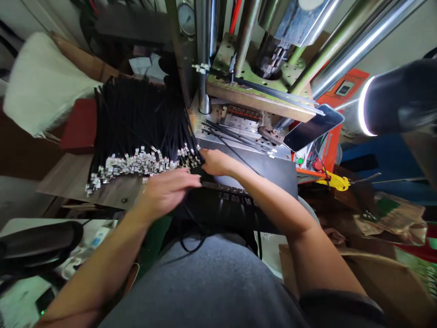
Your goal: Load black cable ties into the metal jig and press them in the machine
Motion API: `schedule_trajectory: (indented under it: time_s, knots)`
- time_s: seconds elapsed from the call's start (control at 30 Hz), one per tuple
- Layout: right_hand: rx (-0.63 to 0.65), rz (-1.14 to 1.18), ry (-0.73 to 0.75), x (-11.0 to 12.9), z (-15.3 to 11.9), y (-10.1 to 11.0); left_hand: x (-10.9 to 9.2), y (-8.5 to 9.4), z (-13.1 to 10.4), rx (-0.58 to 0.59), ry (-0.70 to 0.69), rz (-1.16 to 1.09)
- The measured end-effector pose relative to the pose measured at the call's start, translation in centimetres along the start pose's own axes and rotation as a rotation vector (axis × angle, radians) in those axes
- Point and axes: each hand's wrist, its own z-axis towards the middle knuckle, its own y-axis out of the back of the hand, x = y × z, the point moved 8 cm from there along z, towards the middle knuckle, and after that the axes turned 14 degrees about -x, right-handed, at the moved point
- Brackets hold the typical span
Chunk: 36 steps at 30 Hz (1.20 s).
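Note:
My left hand [167, 189] is slightly blurred, its fingers pressed together over the left end of a narrow dark strip fixture [232, 188]. A black cable [188, 249] hangs in a loop from under that hand. My right hand [215, 161] is at the right edge of a big pile of black cables [136, 118], fingers curled and their tips hidden against the dark cables. White and metal connectors [136, 163] cover the near ends of the pile. Several cables hang down from the strip's right part.
A press with steel columns [204, 54] and a thick plate [259, 98] rises behind my hands. Loose cables lie on its base, by a metal mould [241, 119]. At right are a phone [316, 127], a lit lamp [385, 98] and yellow-handled cutters [336, 182].

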Motion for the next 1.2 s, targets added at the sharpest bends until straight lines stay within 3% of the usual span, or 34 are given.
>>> schedule_trajectory:
  time_s: [0.07, 0.17, 0.27, 0.37, 0.43, 0.53, 0.77, 1.03, 1.2]
  knots:
    - [0.025, 0.002, 0.021, -0.1, -0.1, -0.5, -1.8, -3.1, 1.0, -0.016, -0.195, -0.131]
    - [-0.091, 0.029, 0.005, -2.7, -3.9, 2.3, -2.0, -6.1, 1.8, -0.005, -0.263, -0.118]
    - [-0.092, 0.011, -0.107, -7.2, -9.7, 4.3, -2.1, -6.6, 2.4, 0.071, -0.254, -0.088]
    - [-0.062, 0.073, -0.171, -10.5, -14.3, 3.8, -2.6, -6.4, 3.1, 0.169, -0.213, -0.046]
    - [-0.123, 0.140, -0.181, -11.4, -15.9, 3.3, -2.9, -6.4, 3.5, 0.214, -0.198, -0.022]
    - [-0.203, 0.179, -0.156, -11.5, -16.6, 2.8, -3.1, -6.8, 3.7, 0.260, -0.215, -0.021]
    - [-0.247, 0.187, -0.098, -11.1, -16.4, 2.7, -2.0, -7.6, 3.8, 0.345, -0.160, 0.068]
    - [-0.346, 0.125, -0.110, -14.4, -19.2, 4.3, -4.1, -10.2, 5.1, 0.292, -0.248, 0.104]
    - [-0.388, -0.018, -0.010, -14.1, -19.9, 4.1, -3.6, -9.4, 6.2, 0.292, -0.320, 0.270]
